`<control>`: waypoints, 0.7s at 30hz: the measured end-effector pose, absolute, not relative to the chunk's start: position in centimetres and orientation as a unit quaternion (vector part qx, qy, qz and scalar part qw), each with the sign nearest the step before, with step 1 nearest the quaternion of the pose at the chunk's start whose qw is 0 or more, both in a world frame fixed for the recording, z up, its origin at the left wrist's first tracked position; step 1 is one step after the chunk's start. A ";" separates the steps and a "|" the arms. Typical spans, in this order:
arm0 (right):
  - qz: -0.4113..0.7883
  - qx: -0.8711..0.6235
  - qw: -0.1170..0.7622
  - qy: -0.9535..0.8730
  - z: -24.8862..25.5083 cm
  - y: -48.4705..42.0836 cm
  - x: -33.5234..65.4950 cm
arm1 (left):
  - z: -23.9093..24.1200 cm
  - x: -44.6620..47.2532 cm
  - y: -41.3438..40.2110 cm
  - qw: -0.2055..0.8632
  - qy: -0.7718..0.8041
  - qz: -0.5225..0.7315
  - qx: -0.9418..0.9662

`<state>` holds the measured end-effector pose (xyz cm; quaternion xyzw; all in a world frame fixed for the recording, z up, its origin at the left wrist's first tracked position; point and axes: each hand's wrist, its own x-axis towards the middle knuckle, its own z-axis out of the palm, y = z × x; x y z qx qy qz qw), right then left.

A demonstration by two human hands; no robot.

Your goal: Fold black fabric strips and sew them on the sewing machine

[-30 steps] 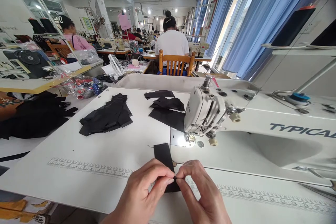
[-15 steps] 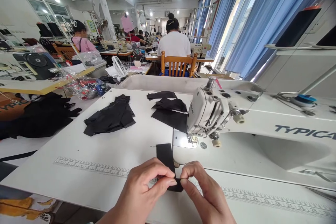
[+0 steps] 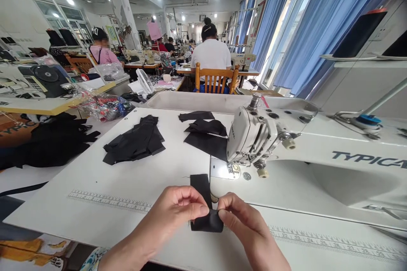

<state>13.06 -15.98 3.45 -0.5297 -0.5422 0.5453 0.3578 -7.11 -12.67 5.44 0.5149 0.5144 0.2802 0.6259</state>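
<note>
Both my hands pinch a black fabric piece (image 3: 207, 222) just in front of the sewing machine's needle plate (image 3: 219, 169). My left hand (image 3: 181, 209) grips its upper edge between thumb and forefinger. At the right edge, the thumb and fingertips of my right hand (image 3: 238, 216) are closed on the same cloth. The far part of the strip lies flat on the table, and its near part is turned across it. Beyond, other black fabric pieces (image 3: 206, 144) lie beside the machine head (image 3: 248, 135), and a heap of black pieces (image 3: 135, 142) lies farther left.
A printed ruler (image 3: 108, 202) runs along the white table (image 3: 79, 220). The machine arm (image 3: 318, 144) spans the right side. To the left are a pile of black cloth (image 3: 47, 144) and a plastic bag of spools (image 3: 110, 106). A person sits ahead on a wooden chair (image 3: 216, 76).
My left hand has shifted slightly up and left along the fabric, exposing more of its turned near part. My right hand keeps its pinch almost in place.
</note>
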 end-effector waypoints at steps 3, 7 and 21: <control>0.560 -0.517 0.370 -0.531 2.8 -15.8 13.1 | 5.3 -7.2 -12.7 0.636 0.506 0.295 0.502; 0.558 -0.505 0.384 -0.535 2.2 -15.6 13.0 | 5.2 -7.1 -13.0 0.659 0.471 0.334 0.481; 0.436 -0.505 0.398 -0.630 4.3 -16.3 12.7 | 4.8 -7.2 -14.4 0.601 0.423 0.402 0.546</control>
